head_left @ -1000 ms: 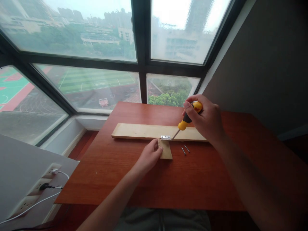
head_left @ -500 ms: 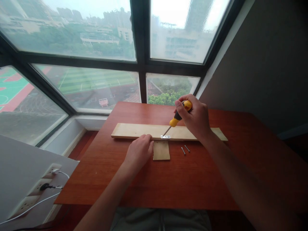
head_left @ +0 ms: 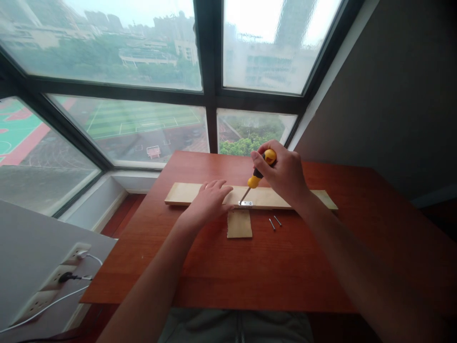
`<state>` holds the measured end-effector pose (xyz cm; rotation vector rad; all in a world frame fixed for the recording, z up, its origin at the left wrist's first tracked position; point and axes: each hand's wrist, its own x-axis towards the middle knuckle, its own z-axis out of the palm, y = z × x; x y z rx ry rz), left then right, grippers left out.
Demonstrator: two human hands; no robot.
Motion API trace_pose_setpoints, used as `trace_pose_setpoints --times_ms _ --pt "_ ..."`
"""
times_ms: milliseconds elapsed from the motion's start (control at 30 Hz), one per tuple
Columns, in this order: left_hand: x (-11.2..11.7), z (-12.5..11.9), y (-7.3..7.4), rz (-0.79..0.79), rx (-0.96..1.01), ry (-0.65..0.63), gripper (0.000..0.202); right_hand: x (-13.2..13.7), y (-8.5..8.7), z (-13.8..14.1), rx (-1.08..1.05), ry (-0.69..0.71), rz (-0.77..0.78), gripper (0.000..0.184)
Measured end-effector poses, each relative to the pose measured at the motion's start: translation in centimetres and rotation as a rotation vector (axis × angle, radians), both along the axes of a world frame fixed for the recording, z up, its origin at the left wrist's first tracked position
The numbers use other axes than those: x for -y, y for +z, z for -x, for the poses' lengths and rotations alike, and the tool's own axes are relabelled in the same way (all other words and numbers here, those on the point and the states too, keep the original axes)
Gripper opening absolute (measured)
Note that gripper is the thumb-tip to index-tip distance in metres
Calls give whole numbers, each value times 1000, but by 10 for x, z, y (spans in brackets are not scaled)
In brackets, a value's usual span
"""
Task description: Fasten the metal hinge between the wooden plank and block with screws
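A yellow and black screwdriver is gripped by its handle in my right hand. It leans, its tip down at the left end of a small metal plate. That plate lies along the near edge of a long, pale wooden board. My left hand rests on the board left of the plate, fingers spread over its top and the thumb toward the plate. Just in front of the plate is a small square wooden piece. Two screws lie to its right.
The board lies across a reddish-brown table. Large windows with a dark frame rise behind it. On the low wall at left are sockets with plugs and a white cable. A grey wall stands at right.
My left hand has shifted up and onto the board, its fingers now spread. My right hand and the screwdriver handle have moved slightly left, with the tip still at the plate.
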<state>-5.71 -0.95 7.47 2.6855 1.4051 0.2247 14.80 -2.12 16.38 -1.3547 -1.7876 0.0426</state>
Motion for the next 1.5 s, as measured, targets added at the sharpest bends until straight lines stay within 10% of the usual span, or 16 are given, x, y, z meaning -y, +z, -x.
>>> trace_pose_setpoints --times_ms 333,733,967,1200,1500 --pt "-15 9 -24 -19 24 -40 62 6 25 18 545 -338 16 46" --pt "-14 6 -34 -112 45 1 62 -17 29 12 497 -120 74 35" --pt "-14 6 -33 -107 36 -5 62 -16 36 -4 374 273 230 35" --pt "-14 7 -34 -126 46 -18 60 -14 35 6 553 -114 90 31" --pt "-11 6 -32 -129 61 -12 58 -15 39 7 409 172 186 21"
